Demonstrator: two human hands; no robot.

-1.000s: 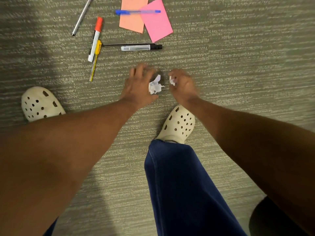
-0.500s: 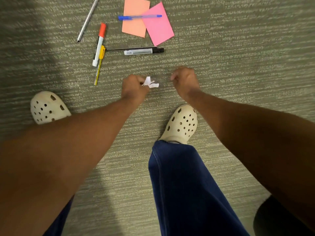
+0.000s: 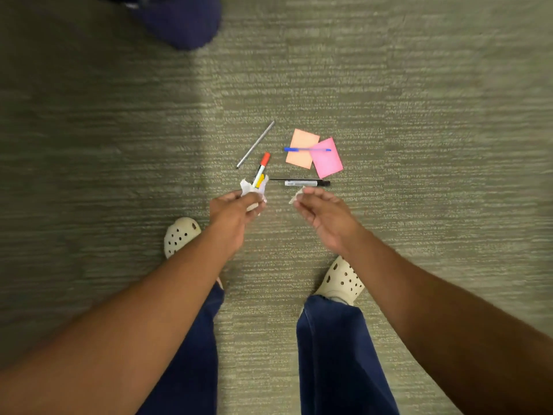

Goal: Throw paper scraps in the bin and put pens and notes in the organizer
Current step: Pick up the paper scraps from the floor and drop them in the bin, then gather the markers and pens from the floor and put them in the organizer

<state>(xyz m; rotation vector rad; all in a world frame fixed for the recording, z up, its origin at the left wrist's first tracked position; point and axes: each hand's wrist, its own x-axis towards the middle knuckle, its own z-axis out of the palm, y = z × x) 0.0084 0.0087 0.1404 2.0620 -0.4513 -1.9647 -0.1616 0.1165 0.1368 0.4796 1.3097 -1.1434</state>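
Observation:
My left hand (image 3: 233,209) is closed around crumpled white paper scraps (image 3: 250,190), held above the carpet. A small paper scrap (image 3: 296,195) is pinched in the fingertips of my right hand (image 3: 324,214). On the carpet beyond my hands lie a grey pen (image 3: 256,144), an orange-capped marker (image 3: 262,167) beside a yellow pen (image 3: 259,180), a black marker (image 3: 306,183) with a thin black pen along it, and a blue pen (image 3: 306,149) resting across an orange note (image 3: 302,148) and a pink note (image 3: 327,158).
I stand on grey-green carpet (image 3: 419,115) in cream clogs, the left one (image 3: 179,235) and the right one (image 3: 342,281), with dark blue trousers. A dark blue object (image 3: 179,19) sits at the top of the view. No bin or organizer shows.
Both hands closed on the scraps and rose off the carpet. The view pulled back and upward, so the pens and notes now appear farther away.

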